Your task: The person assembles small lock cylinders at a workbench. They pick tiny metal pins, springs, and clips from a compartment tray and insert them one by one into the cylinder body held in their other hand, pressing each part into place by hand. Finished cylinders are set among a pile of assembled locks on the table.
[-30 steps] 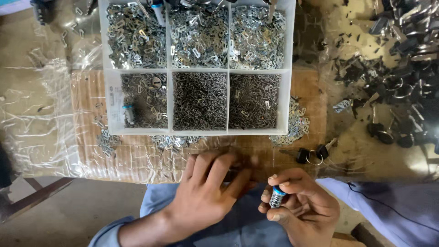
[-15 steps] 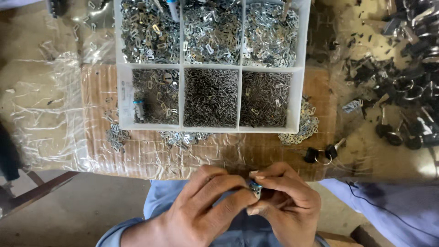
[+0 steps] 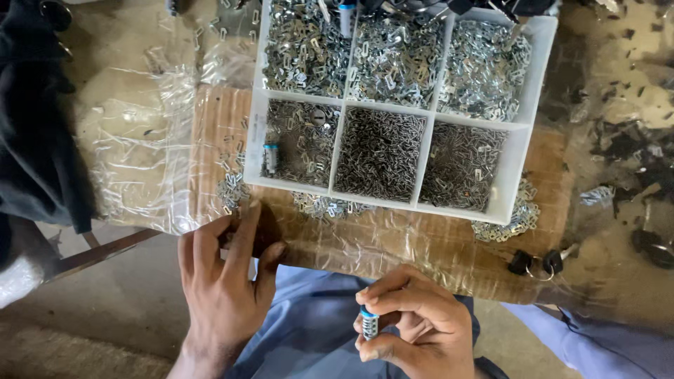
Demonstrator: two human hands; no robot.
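Note:
My right hand is closed around a small metal cylinder with a blue end, held upright over my lap. My left hand is apart from it, fingers spread, fingertips resting on the near edge of the plastic-covered cardboard board, holding nothing. Beyond both hands stands a white compartment tray filled with several kinds of small metal parts. A second blue-ended cylinder lies in the tray's near-left compartment.
Loose metal clips lie on the board left of the tray, with more clips at its right corner. Two black-headed keys sit near the board's right edge. Dark cloth lies at left; dark scraps at right.
My hands were together on the cylinder half a second ago. Now my left hand has let go and moved left to the board's edge; the right hand keeps the cylinder. The view shifted left.

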